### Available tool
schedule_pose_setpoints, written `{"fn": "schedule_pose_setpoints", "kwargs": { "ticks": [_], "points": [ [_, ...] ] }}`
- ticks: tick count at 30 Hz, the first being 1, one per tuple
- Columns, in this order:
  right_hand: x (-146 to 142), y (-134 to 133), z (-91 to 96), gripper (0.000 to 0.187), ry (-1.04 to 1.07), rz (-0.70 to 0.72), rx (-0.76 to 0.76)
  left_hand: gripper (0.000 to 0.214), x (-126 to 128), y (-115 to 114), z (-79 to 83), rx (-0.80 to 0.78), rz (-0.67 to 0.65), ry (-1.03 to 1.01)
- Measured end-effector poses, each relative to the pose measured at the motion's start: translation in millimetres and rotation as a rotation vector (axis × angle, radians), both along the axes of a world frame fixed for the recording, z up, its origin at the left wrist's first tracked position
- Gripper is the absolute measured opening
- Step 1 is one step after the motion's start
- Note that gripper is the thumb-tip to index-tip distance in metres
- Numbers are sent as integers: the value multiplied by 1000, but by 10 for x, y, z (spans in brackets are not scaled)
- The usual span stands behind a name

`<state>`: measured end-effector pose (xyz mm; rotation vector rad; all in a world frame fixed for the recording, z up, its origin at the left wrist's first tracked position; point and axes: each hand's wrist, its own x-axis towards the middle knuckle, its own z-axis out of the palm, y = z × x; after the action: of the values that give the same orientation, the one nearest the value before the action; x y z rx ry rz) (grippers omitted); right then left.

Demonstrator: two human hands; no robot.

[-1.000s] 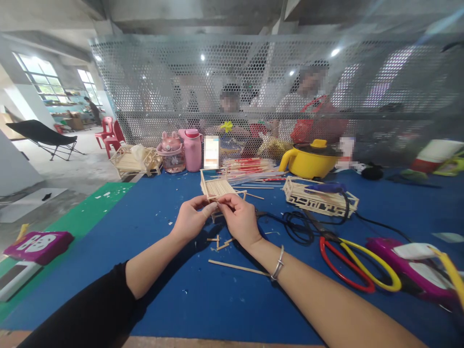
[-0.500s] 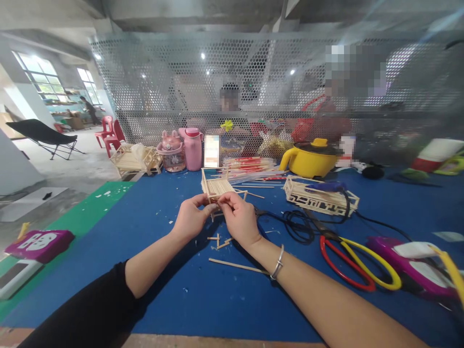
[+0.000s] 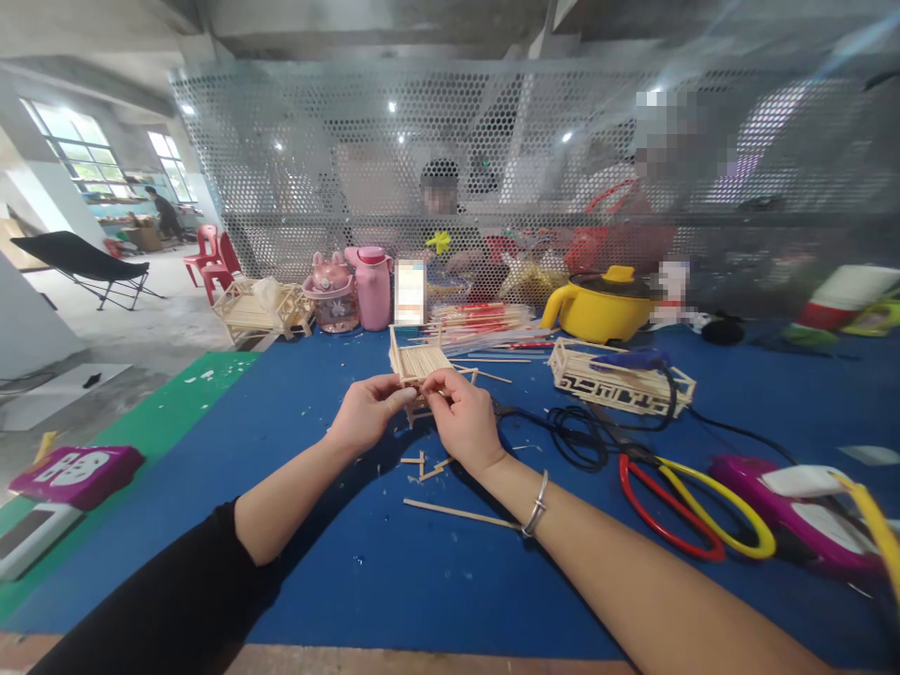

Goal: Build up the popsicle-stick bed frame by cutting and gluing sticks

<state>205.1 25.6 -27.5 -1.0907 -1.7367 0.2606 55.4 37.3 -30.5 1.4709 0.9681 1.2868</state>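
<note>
A small model bed-like frame of thin wooden sticks (image 3: 423,360) stands on the blue table mat (image 3: 316,581). My left hand (image 3: 366,411) grips its near left edge, thumb and fingers closed. On the near side, my right hand (image 3: 464,417) pinches at the frame with fingertips close to the left thumb. Whether a small piece sits between the right fingertips is hidden. Short cut stick pieces (image 3: 424,463) and one longer stick (image 3: 460,513) lie just in front of the hands.
Scissors with red and yellow handles (image 3: 671,511) and a black cord (image 3: 580,441) lie to the right. Another stick model (image 3: 619,382) has a blue tool on it. Behind are bundled sticks (image 3: 485,323), a yellow pot (image 3: 605,307), a pink bottle (image 3: 372,289) and a perforated screen (image 3: 316,141) with people beyond.
My left hand has shifted very slightly left, its thumb drawing a little away from the right fingertips. The frame stays nearly in place.
</note>
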Motion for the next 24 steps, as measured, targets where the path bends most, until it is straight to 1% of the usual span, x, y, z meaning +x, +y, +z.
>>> {"fn": "schedule_pose_setpoints", "kwargs": {
  "ticks": [4, 13, 24],
  "points": [
    [-14, -7, 0, 8, 11, -17, -6, 30, -18, 15, 27, -7, -29, 14],
    [-39, -11, 2, 6, -22, -27, 9, 22, 36, -7, -25, 23, 35, -15],
    [-30, -21, 3, 8, -91, -38, 27, 18, 57, -11, -28, 21, 35, -37]
  ]
}}
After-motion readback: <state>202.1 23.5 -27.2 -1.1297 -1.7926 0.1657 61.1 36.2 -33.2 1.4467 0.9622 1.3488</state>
